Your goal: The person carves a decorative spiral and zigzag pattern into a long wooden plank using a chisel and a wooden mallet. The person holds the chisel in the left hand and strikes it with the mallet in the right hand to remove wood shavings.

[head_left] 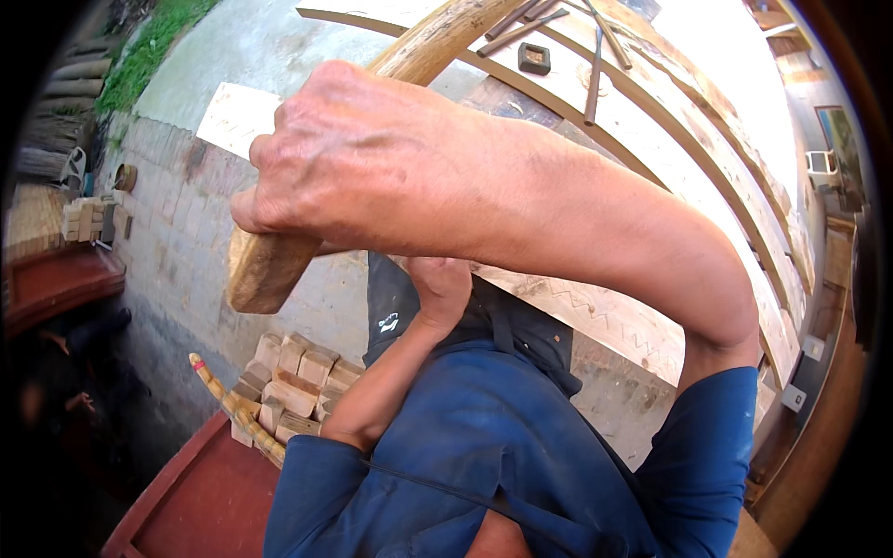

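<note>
My right hand (358, 153) is raised close to the view, its fist closed round a thick wooden tool handle (437, 42). The handle's blunt, wide end (270, 274) sticks out below the fist; its other end runs out of view at the top. Lower down, my left hand (442, 284) is near my lap, partly behind my right forearm. Its fingers are hidden, and so is anything in them. A pale wooden board (595, 321) with zigzag pencil marks passes beneath my right arm. Its far-left end (233, 116) shows beyond my fist.
Several long boards (726, 177) lie at the right. On them are a chisel-like tool (593, 84), more slim rods (523, 33) and a small dark box (534, 59). Wooden blocks (296, 377) and a bamboo-like stick (223, 395) lie by a red tray-like surface (209, 502) at lower left.
</note>
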Available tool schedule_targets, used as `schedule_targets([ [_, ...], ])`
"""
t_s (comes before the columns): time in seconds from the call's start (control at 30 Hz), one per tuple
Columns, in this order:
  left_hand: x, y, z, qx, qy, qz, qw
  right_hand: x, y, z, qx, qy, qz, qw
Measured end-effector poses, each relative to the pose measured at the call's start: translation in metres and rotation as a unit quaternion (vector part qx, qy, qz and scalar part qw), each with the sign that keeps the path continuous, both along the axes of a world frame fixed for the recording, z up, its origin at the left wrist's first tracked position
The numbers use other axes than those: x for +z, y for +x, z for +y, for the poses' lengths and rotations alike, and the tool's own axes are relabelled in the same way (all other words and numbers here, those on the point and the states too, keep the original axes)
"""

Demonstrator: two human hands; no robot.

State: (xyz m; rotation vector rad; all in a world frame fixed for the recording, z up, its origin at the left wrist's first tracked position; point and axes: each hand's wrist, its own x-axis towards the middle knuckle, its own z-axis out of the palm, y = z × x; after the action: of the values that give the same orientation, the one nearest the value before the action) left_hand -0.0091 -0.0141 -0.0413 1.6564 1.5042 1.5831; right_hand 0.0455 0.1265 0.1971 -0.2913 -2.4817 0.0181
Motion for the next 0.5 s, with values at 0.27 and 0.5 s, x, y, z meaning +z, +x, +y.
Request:
schedule_targets([
  [0.27, 0.01, -0.018, 0.05, -0.13, -0.062, -0.072, 0.987, -0.005, 0.013, 0.011, -0.059, -0.028, -0.032, 0.997],
  [0.5, 0.05, -0.015, 0.063, -0.195, -0.224, -0.193, 0.935, -0.019, 0.019, 0.017, -0.103, -0.042, -0.056, 0.992],
])
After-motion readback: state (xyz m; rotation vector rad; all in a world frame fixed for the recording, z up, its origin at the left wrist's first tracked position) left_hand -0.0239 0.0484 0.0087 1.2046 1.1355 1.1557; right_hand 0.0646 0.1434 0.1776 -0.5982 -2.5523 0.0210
